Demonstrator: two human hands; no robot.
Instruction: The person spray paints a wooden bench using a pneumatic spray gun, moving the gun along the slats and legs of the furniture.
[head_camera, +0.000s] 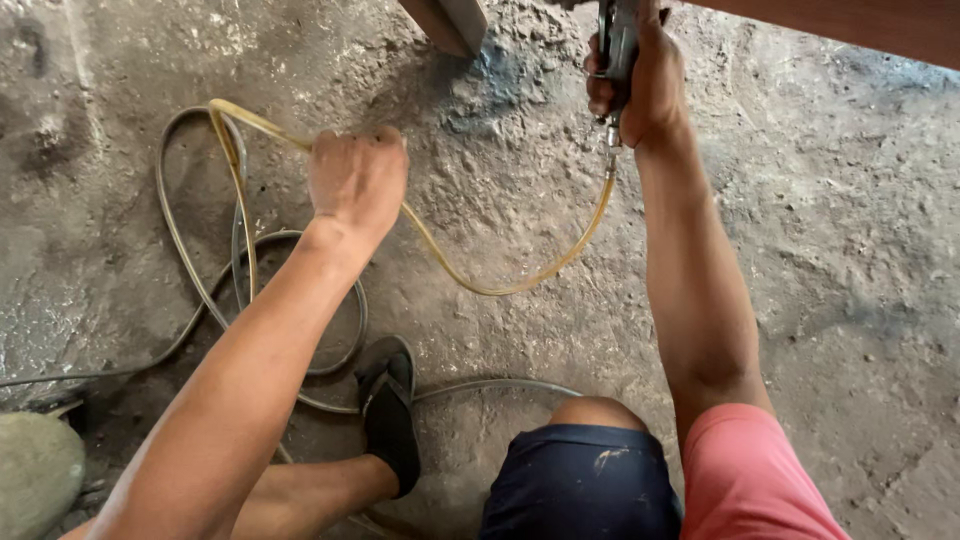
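Concrete floor (800, 250), grey, pitted and stained, filled the head view. Across it a yellow hose (500, 285) sagged from the left hand (357, 182), fisted around it, to a metal air tool (617, 45) gripped by the right hand (645, 85). Grey hose loops (190, 280) lay beside a black sandal (388, 415).

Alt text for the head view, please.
Seen from above, the right hand grips a metal air tool while the left hand clutches its yellow hose, which loops over a rough concrete floor.
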